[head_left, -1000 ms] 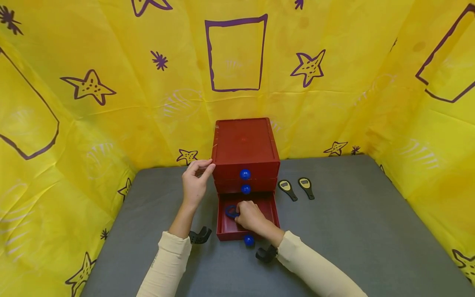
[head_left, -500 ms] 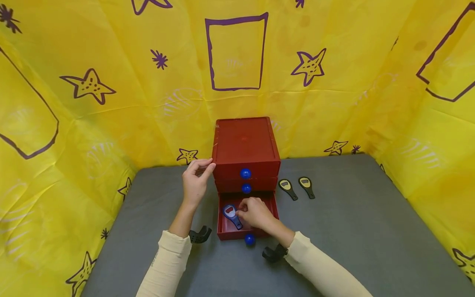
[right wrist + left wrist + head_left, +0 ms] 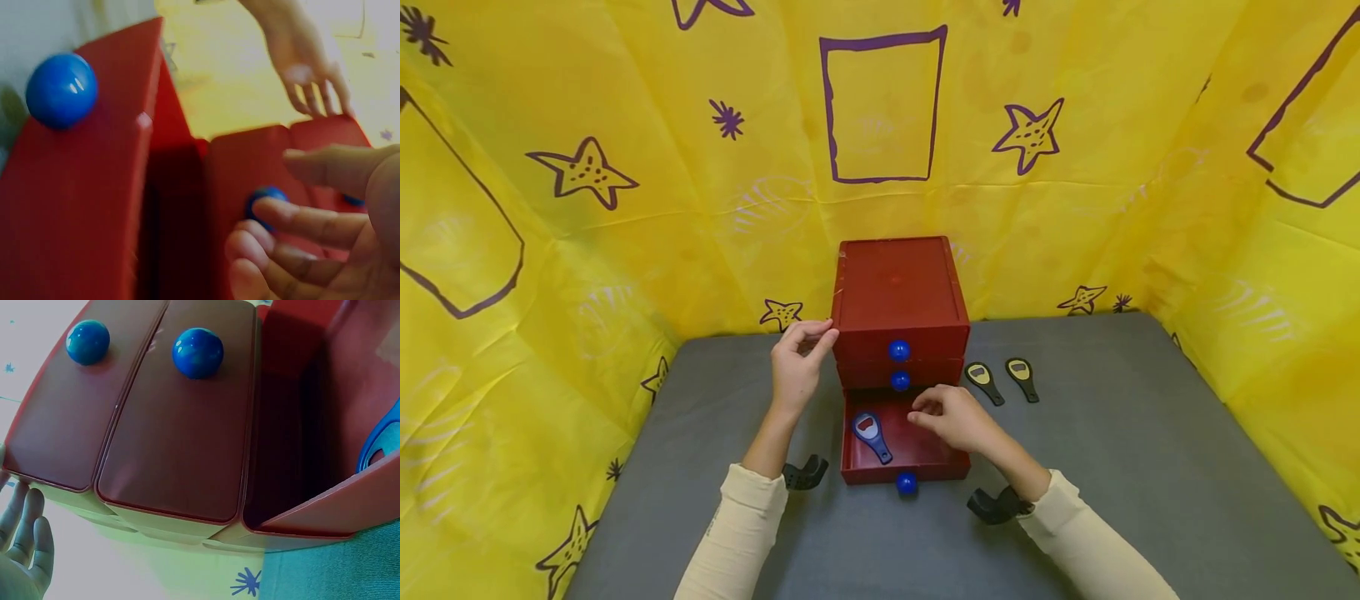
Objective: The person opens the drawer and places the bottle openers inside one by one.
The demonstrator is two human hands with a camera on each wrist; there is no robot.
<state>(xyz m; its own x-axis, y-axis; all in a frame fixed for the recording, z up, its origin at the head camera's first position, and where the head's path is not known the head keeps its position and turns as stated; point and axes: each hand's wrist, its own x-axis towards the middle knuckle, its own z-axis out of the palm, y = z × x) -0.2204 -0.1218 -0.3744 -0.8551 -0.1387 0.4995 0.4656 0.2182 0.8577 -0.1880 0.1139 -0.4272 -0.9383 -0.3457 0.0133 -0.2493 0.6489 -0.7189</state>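
Note:
A small red drawer cabinet (image 3: 895,287) with blue ball knobs stands on the table, its bottom drawer (image 3: 925,472) pulled out. In that drawer lies a blue bottle opener (image 3: 871,437), toward the left side, with its handle pointing to the front. My left hand (image 3: 795,367) touches the cabinet's upper left front corner with its fingertips; the left wrist view shows those fingers (image 3: 31,519) fairly straight. Above the right part of the drawer hovers my right hand (image 3: 958,421), fingers loosely bent and holding nothing. The right wrist view shows its thumb and fingers (image 3: 306,222) apart.
Two black bottle openers with yellow faces, one (image 3: 983,383) nearer the cabinet and one (image 3: 1022,380) farther right, lie on the grey table (image 3: 1150,467). Yellow patterned cloth (image 3: 760,250) hangs behind and along both sides.
My right hand has let go of the blue bottle opener, which now lies flat in the drawer, and has moved right and slightly up. The left hand stays at the cabinet corner.

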